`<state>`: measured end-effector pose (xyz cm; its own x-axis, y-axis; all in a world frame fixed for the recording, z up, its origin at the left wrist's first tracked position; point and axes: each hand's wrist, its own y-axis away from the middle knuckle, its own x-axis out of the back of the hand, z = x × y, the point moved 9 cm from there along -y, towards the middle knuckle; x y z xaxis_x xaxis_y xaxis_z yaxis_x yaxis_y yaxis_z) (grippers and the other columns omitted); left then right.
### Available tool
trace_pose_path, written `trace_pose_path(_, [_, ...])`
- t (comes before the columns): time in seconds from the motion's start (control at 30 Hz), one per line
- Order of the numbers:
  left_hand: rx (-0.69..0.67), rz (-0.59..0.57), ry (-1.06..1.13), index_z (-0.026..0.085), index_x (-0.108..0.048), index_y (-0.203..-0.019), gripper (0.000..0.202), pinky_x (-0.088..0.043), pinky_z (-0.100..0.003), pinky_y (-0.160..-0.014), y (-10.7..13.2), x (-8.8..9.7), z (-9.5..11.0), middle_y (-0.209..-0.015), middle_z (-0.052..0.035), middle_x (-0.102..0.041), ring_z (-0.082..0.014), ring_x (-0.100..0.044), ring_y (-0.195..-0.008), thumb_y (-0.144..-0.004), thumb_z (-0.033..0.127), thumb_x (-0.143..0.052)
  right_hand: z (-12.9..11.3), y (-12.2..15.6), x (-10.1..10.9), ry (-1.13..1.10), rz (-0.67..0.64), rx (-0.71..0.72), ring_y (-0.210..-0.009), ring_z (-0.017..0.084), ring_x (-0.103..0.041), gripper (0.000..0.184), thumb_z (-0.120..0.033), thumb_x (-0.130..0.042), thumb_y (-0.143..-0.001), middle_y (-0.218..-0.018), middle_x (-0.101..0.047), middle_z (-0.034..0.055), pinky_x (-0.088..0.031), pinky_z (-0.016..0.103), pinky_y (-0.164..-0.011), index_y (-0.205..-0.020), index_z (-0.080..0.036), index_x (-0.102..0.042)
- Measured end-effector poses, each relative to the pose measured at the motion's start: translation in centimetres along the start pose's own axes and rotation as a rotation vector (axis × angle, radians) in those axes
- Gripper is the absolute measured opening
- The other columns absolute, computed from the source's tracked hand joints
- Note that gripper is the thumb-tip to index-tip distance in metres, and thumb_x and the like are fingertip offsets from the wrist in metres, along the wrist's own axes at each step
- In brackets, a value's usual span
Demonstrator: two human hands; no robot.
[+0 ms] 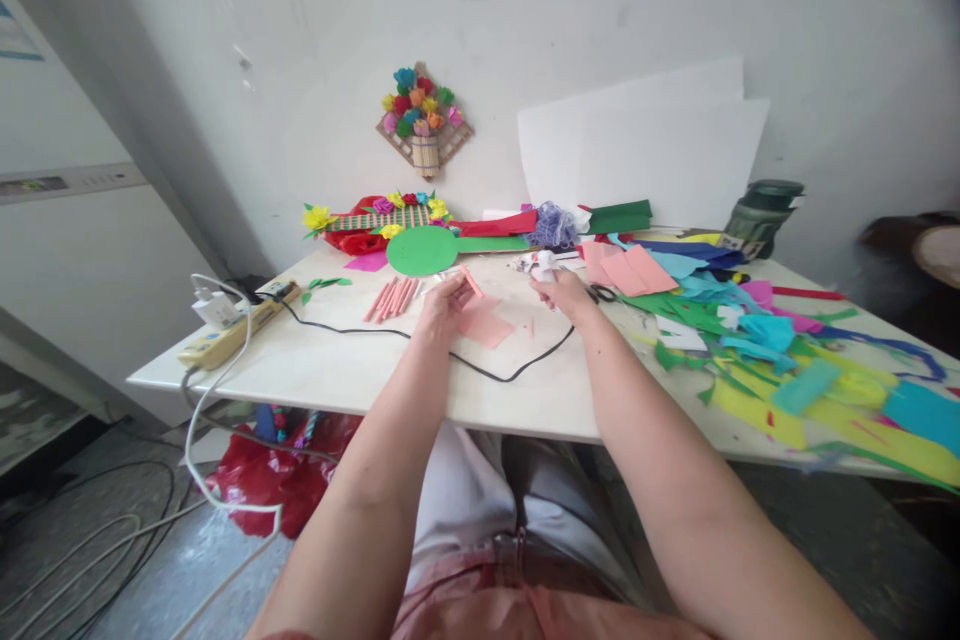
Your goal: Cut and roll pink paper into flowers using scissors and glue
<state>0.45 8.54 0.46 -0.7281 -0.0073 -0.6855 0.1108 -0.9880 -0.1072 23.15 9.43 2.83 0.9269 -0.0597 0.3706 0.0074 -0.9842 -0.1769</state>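
Observation:
My left hand (448, 296) is closed on a small pink paper roll (472, 282), just above a pink paper sheet (487, 323) on the table. In my right hand (564, 294) is a white glue gun (545, 264), its tip turned to the left. A black cord (504, 379) loops across the table between the power strip and my right hand. Several finished pink paper rolls (391, 300) lie side by side left of my left hand. Stacked pink paper pieces (637, 270) rest to the right of the glue gun, with dark scissors (602, 294) close to my right wrist.
A green paper disc with a long strip (422, 251) lies behind my hands. Coloured paper scraps (765, 350) cover the right side, beside a dark bottle (761, 218). At the left edge sits a power strip (240, 332) with a white charger (215, 308). A flower decoration (425, 120) hangs on the wall.

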Motion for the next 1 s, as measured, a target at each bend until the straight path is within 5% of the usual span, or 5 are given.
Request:
trace_pose_path(0.2, [0.018, 0.051, -0.064, 0.011, -0.064, -0.077, 0.010, -0.053, -0.028, -0.077, -0.2, 0.3, -0.3, -0.067, -0.0035, -0.067, -0.0117, -0.065, -0.063, -0.067, 0.009, -0.063, -0.5, 0.0, -0.4, 0.649, -0.004, 0.044, -0.096, 0.027, -0.060, 0.035, -0.027, -0.055, -0.074, -0.104, -0.068, 0.0093, -0.042, 0.029, -0.069, -0.107, -0.022, -0.065])
trace_pose_path(0.5, [0.024, 0.053, -0.138, 0.009, -0.064, -0.072, 0.007, -0.052, -0.023, -0.066, -0.3, 0.2, -0.6, -0.065, -0.0054, -0.067, -0.0120, -0.064, -0.059, -0.065, 0.007, -0.063, 0.2, -0.2, -0.6, 0.794, -0.010, 0.025, -0.101, 0.029, -0.059, 0.038, -0.027, -0.052, -0.078, -0.113, -0.064, 0.0107, -0.043, 0.036, -0.077, -0.115, -0.025, -0.061])
trace_pose_path(0.73, [0.059, 0.009, -0.150, 0.008, -0.065, -0.073, 0.007, -0.052, -0.024, -0.066, 0.2, -0.4, -0.8, -0.066, -0.0067, -0.067, -0.0123, -0.064, -0.059, -0.067, 0.006, -0.062, -0.2, -0.2, 0.9, 0.131, 0.148, 0.051, -0.062, 0.018, -0.057, 0.023, -0.037, -0.064, -0.069, -0.066, -0.062, 0.0052, -0.041, 0.028, -0.055, -0.078, -0.016, -0.062])
trace_pose_path(0.87, [0.110, 0.008, -0.157, 0.008, -0.065, -0.073, 0.008, -0.053, -0.024, -0.062, 0.6, -0.7, -1.0, -0.065, -0.0064, -0.067, -0.0120, -0.063, -0.057, -0.067, 0.005, -0.060, -0.5, 0.3, -0.8, -0.422, -0.049, 0.047, -0.038, 0.008, -0.038, 0.031, -0.040, -0.072, -0.061, -0.044, -0.044, -0.0049, -0.032, 0.023, -0.039, -0.064, -0.017, -0.051])
trace_pose_path(1.0, [0.144, -0.002, -0.155, 0.008, -0.064, -0.072, 0.007, -0.052, -0.022, -0.058, 0.7, -0.8, -1.3, -0.062, -0.0050, -0.066, -0.0112, -0.062, -0.055, -0.067, 0.006, -0.059, -2.0, 1.5, -2.4, -0.591, -0.297, 0.065, -0.035, 0.007, -0.040, 0.029, -0.037, -0.073, -0.062, -0.045, -0.048, -0.0046, -0.033, 0.022, -0.036, -0.071, -0.014, -0.057])
